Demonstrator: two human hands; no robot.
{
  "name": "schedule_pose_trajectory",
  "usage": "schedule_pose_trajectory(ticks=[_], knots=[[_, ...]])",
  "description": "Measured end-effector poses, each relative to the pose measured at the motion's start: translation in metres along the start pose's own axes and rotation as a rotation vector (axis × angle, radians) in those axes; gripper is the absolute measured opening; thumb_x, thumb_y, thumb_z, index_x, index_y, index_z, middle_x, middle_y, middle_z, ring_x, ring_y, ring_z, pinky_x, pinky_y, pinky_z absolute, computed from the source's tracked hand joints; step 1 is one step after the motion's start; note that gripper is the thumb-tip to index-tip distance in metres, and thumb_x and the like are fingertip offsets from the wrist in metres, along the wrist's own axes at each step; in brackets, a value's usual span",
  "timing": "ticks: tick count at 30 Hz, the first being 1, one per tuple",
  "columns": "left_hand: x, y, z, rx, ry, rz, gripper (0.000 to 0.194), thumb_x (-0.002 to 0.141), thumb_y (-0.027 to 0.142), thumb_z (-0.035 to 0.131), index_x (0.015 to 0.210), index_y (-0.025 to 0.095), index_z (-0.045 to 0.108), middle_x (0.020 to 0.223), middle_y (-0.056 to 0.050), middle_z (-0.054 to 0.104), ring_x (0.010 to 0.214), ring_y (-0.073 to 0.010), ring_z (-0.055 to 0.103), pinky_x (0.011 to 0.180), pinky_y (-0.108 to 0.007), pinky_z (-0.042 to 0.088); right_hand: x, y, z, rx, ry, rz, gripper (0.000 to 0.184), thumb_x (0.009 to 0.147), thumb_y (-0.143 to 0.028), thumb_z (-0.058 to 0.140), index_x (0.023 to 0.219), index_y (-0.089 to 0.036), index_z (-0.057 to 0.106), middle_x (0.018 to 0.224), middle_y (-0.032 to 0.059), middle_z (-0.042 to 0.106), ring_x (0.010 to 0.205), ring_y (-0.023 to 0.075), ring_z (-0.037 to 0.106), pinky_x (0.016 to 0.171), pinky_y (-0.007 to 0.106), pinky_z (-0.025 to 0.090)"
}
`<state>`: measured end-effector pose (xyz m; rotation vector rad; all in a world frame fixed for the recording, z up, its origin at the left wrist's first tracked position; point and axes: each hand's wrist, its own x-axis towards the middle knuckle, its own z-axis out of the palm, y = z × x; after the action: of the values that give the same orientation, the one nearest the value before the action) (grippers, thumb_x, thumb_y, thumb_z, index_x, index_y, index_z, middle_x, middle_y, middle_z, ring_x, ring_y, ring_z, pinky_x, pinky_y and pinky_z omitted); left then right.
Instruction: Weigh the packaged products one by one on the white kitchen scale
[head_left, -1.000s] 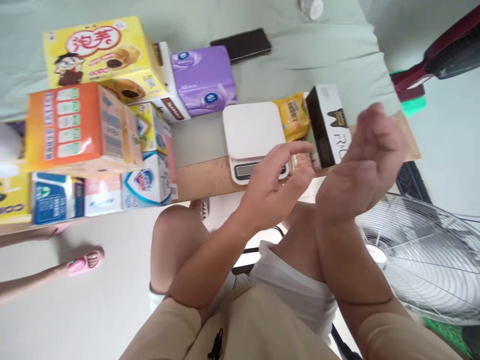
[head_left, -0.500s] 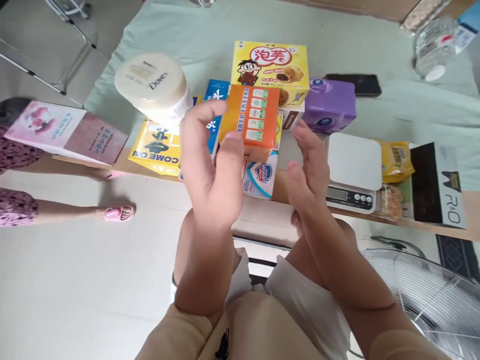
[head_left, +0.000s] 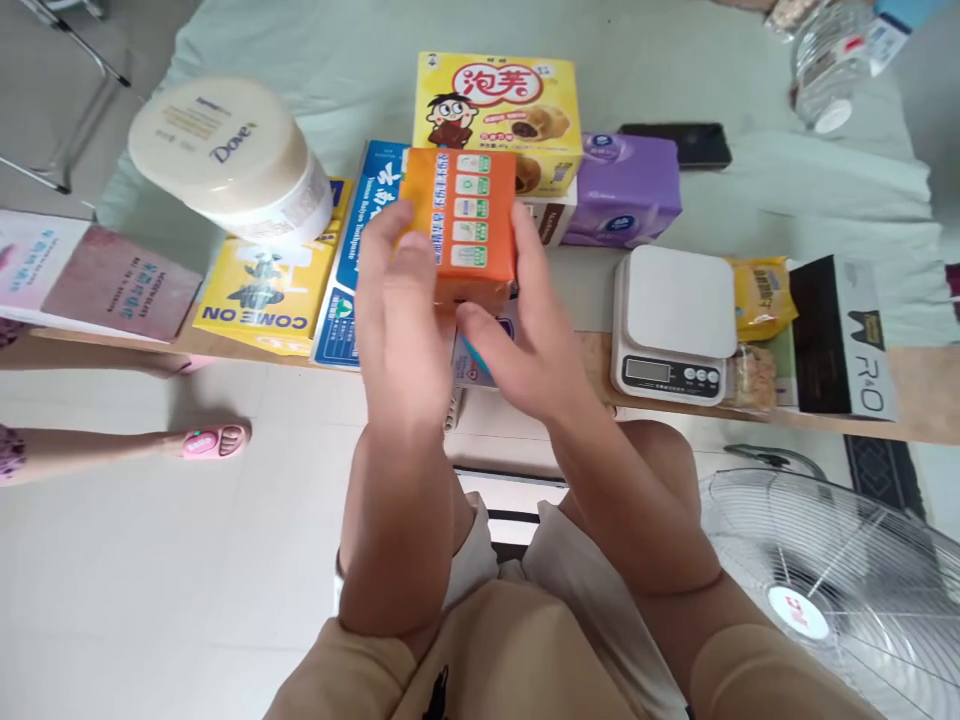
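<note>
An orange wrapped pack [head_left: 484,225] with Chinese print and green-and-white labels sits between my two hands. My left hand [head_left: 405,320] grips its left edge, thumb and fingers curled there. Along the right side lies the index finger of my right hand [head_left: 536,345], with its thumb at the lower front edge. Behind the pack is a yellow cream-puff box [head_left: 499,95]. A blue toothpaste box [head_left: 367,235] lies to the left. Under my hands a white-and-blue box [head_left: 474,368] is mostly covered.
Left stand a Dove tub [head_left: 225,150], a yellow box [head_left: 259,285] and a pink box [head_left: 124,280]. Right are a purple pack [head_left: 626,190], a phone [head_left: 679,145], a kitchen scale [head_left: 679,300], snack bags and a black box [head_left: 832,340]. A fan [head_left: 817,590] stands below; another person's legs show left.
My right hand has moved left and come against the orange pack. My left hand stays at its left side. The whole view has shifted, so the table items appear further left.
</note>
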<state>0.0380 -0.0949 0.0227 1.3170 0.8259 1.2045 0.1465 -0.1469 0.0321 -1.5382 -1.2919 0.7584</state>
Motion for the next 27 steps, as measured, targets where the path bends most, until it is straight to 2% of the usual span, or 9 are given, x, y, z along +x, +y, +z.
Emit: schedule_pose_trajectory(ticks=[2,4,8,11,13,17,20,23,27], knots=[[-0.004,0.008,0.007,0.041,0.003,0.021,0.053,0.097,0.077,0.052,0.134,0.039,0.058,0.139,0.007,0.07,0.156,-0.0258,0.047,0.123,-0.043,0.049,-0.001,0.002,-0.007,0.121,-0.007,-0.014,0.088,0.094,-0.047,0.054,0.167,-0.026,0.01,0.175,0.0024,0.037,0.159,0.0168,0.043,0.133,0.035,0.042],[-0.01,0.017,0.019,0.12,-0.101,0.035,0.057,0.096,0.079,0.05,0.138,0.042,0.058,0.143,0.006,0.069,0.157,-0.025,0.047,0.124,-0.041,0.051,-0.005,0.004,-0.018,0.272,0.045,-0.086,0.085,0.094,-0.054,0.053,0.165,-0.026,0.017,0.172,0.0047,0.04,0.157,0.0205,0.047,0.132,0.038,0.044],[-0.021,0.023,0.057,0.211,-0.366,0.019,0.064,0.097,0.078,0.05,0.15,0.042,0.052,0.143,0.002,0.07,0.158,-0.0276,0.046,0.126,-0.041,0.049,-0.016,0.003,-0.056,0.443,0.251,-0.233,0.062,0.097,-0.056,0.056,0.15,-0.028,0.041,0.161,0.0034,0.054,0.153,0.0233,0.051,0.127,0.04,0.049],[-0.024,0.014,0.089,0.164,-0.463,0.013,0.064,0.099,0.075,0.05,0.154,0.041,0.048,0.15,0.002,0.066,0.161,-0.0289,0.041,0.131,-0.042,0.042,-0.025,0.012,-0.089,0.399,0.421,-0.263,0.047,0.098,-0.054,0.054,0.14,-0.031,0.051,0.154,-0.0013,0.058,0.151,0.0217,0.053,0.125,0.039,0.05],[-0.025,0.006,0.108,0.117,-0.513,0.002,0.065,0.101,0.073,0.048,0.156,0.04,0.046,0.155,0.002,0.062,0.164,-0.0302,0.036,0.134,-0.043,0.038,-0.03,0.028,-0.11,0.36,0.501,-0.253,0.044,0.097,-0.055,0.054,0.136,-0.034,0.053,0.152,-0.0023,0.059,0.15,0.0224,0.054,0.125,0.04,0.05],[-0.026,-0.015,0.135,-0.005,-0.619,-0.027,0.073,0.099,0.077,0.048,0.16,0.038,0.04,0.166,0.001,0.05,0.166,-0.0335,0.031,0.134,-0.045,0.035,-0.04,0.071,-0.141,0.301,0.621,-0.095,0.051,0.097,-0.06,0.051,0.14,-0.034,0.051,0.154,0.0019,0.058,0.15,0.0233,0.054,0.129,0.045,0.046],[-0.025,-0.031,0.148,-0.135,-0.701,-0.036,0.083,0.094,0.083,0.048,0.161,0.035,0.035,0.172,0.0,0.04,0.164,-0.0332,0.034,0.133,-0.045,0.036,-0.049,0.095,-0.153,0.296,0.647,-0.006,0.061,0.098,-0.063,0.046,0.148,-0.027,0.046,0.161,0.0063,0.053,0.154,0.024,0.049,0.134,0.052,0.037],[-0.023,-0.041,0.154,-0.178,-0.737,-0.054,0.078,0.094,0.081,0.046,0.158,0.037,0.037,0.171,0.003,0.04,0.166,-0.0298,0.031,0.136,-0.044,0.032,-0.053,0.105,-0.156,0.255,0.636,0.033,0.062,0.1,-0.061,0.044,0.152,-0.03,0.043,0.166,0.0031,0.048,0.16,0.0223,0.041,0.137,0.053,0.03],[-0.021,-0.043,0.154,-0.098,-0.727,-0.122,0.075,0.095,0.079,0.04,0.157,0.037,0.036,0.175,0.006,0.033,0.17,-0.0301,0.02,0.138,-0.045,0.027,-0.053,0.105,-0.154,0.217,0.651,0.042,0.056,0.101,-0.058,0.044,0.149,-0.029,0.049,0.162,0.0057,0.052,0.156,0.0253,0.047,0.135,0.053,0.034]])
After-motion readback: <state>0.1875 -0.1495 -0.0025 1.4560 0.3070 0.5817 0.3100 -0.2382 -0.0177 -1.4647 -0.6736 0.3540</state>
